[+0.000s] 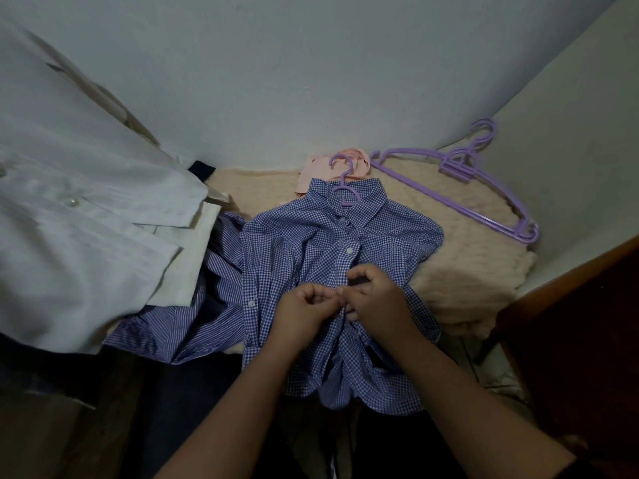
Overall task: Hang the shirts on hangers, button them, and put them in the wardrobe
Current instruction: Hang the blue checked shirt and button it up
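A blue gingham shirt [301, 236] lies front up on the bed, collar toward the wall, with a purple hanger [342, 188] inside it, hook sticking out past the collar. One white button on its placket is fastened higher up. My left hand [306, 311] and my right hand [375, 295] meet at the middle of the placket, each pinching an edge of the shirt front. The button between my fingers is hidden.
A blue striped shirt [193, 312] lies crumpled to the left, partly under a white shirt [69, 216]. A pink garment [325, 167] sits behind the collar. Spare purple hangers [484, 188] rest on the cream blanket [460, 271] at the right. A dark wooden edge [570, 305] stands at far right.
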Available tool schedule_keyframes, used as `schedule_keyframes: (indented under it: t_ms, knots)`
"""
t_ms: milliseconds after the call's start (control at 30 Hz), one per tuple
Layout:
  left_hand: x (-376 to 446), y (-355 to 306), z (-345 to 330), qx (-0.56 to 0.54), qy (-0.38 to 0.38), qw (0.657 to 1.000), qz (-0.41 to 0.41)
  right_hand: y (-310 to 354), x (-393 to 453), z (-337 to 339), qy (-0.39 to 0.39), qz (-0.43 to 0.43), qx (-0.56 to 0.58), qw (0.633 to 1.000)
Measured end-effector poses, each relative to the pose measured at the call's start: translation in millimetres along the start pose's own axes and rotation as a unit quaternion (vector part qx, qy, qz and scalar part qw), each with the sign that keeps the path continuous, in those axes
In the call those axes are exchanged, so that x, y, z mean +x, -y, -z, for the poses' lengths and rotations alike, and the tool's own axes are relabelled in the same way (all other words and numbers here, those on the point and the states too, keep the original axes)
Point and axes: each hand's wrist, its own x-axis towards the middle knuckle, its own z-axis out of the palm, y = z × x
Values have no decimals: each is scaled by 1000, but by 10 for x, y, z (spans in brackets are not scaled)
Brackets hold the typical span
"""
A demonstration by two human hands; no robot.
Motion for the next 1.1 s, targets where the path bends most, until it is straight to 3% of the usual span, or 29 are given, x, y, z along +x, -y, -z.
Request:
schedule_keyframes:
  t_ms: [200,400,700,833,1000,1100]
  knots:
    - [19,-13,21,5,24,1000,16,-26,39,21,0,-1,2,1000]
    - [154,-7,59,-116,81,981,130,-32,110,20,63,10,-34,997]
    - [432,-100,109,-74,38,994,75,103,783,156,130,-105,-66,984]
    - [510,-117,76,33,29,999,27,138,894,165,112,-144,-13,983]
    - [411,18,35,228,76,970,-36,-3,754,236,127,-110,-46,985]
    - [344,121,40,270,49,961,-24,-70,534,253,55,-75,-43,995]
